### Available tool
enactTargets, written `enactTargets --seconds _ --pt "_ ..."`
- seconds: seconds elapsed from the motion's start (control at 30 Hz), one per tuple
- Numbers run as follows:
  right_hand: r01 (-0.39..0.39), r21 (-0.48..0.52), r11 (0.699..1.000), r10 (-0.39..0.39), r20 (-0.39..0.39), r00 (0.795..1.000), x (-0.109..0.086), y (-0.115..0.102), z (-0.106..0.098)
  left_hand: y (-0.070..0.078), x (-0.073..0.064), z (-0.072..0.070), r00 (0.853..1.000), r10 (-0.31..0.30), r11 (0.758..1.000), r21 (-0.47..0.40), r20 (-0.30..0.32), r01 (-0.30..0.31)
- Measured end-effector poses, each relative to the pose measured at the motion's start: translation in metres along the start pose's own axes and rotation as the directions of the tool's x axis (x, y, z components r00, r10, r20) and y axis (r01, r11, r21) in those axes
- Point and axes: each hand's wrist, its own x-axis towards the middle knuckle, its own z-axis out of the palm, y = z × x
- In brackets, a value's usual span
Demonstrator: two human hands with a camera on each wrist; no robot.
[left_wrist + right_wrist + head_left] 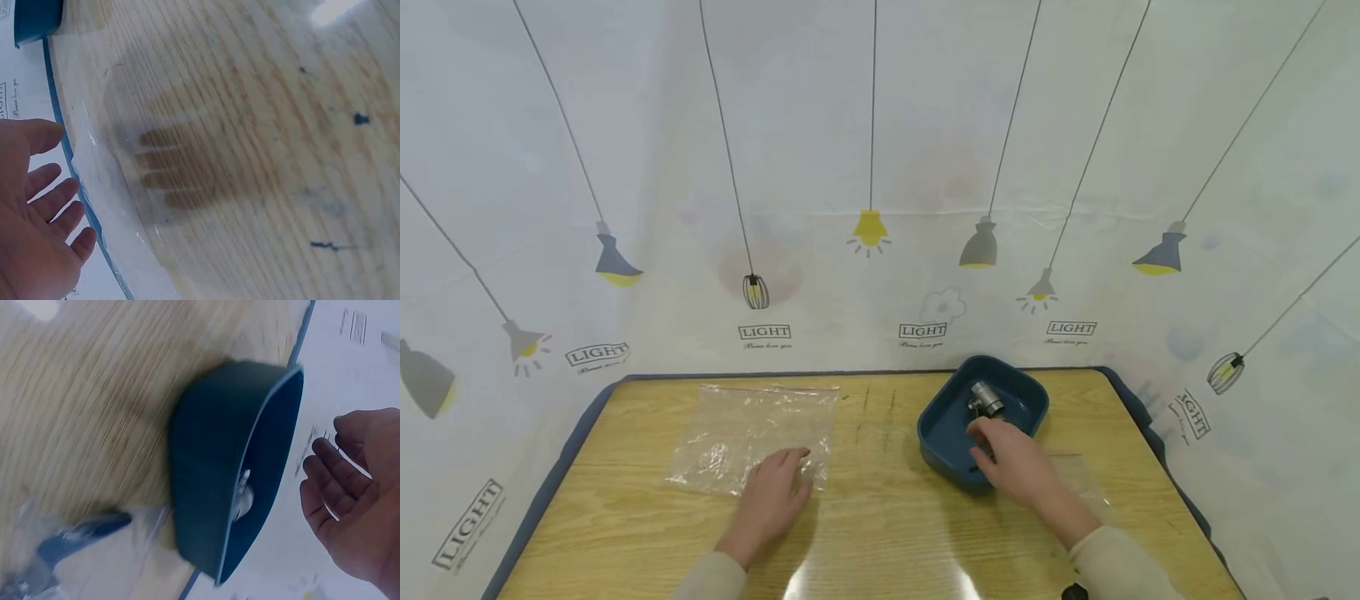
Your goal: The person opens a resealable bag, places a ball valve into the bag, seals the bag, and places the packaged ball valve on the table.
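A dark blue plastic tray [937,433] stands on the right half of the table, a shiny metal cylindrical part [987,398] lying inside it. My right hand [1011,458] hovers above the tray, fingers loosely bent and holding nothing; the right wrist view shows this hand [353,494] apart from the tray [212,444]. To the left lies a flat, clear zip bag [760,433]. Over the bag's near right edge is my left hand [771,496], its fingers relaxed and holding nothing; whether it touches the bag I cannot tell.
Right of the tray lies another clear bag [1078,475], with a blue-handled tool [84,537] in it. The wooden table [880,517] has a dark blue edge. Behind it hangs a pale sheet [820,167] printed with lamps.
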Motion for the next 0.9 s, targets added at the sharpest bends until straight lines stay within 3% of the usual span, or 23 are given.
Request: enactTargets --seconds 0.17,0.37,0.7,0.9 --pt "0.106 -0.043 0.993 -0.106 -0.007 0.994 0.004 -0.023 0.01 -0.002 0.005 0.002 0.999 0.015 0.999 0.049 0.047 -0.017" --pt "0.228 -0.102 0.968 -0.229 -0.005 0.973 0.009 -0.043 0.027 -0.005 0.012 0.009 0.995 0.005 0.994 0.109 0.095 -0.015" --pt "0.292 -0.077 0.953 -0.287 0.068 0.955 0.009 -0.057 0.042 -0.005 0.015 0.012 0.987 0.003 0.991 0.133 0.163 -0.025" --pt "0.306 -0.06 0.95 -0.299 0.095 0.949 0.009 -0.06 0.048 -0.002 0.016 0.01 0.988 0.068 0.986 0.143 0.141 -0.088"
